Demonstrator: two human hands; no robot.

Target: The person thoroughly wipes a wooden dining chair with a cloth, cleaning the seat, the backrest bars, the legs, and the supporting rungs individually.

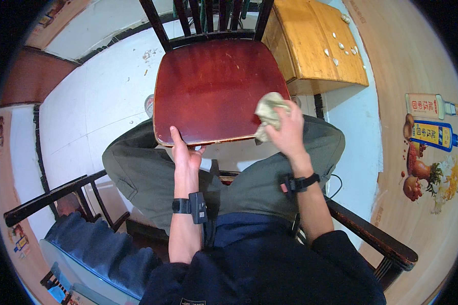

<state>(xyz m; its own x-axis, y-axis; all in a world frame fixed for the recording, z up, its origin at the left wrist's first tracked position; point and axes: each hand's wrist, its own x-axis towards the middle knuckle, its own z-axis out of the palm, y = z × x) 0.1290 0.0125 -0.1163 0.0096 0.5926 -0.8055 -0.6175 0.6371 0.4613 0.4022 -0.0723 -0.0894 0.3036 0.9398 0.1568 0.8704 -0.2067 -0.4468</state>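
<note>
A chair with a glossy red wooden seat [217, 87] and a dark slatted backrest [213, 36] stands before me, its front edge over my knees. My left hand [185, 150] grips the seat's near left corner, thumb on top and fingers beneath. In my right hand [288, 127] is a crumpled pale green cloth [271, 110], pressed at the seat's near right corner. The rim there is partly hidden by cloth and hand. Scuffs and worn paint show along the near edge of the seat.
A yellow wooden cabinet [309, 34] with garlic cloves [341, 46] on it stands at the upper right. Small debris [149, 55] lies on the white floor [95, 99]. Dark chair armrests [389, 244] flank me. A printed wood-look surface [397, 68] borders the right.
</note>
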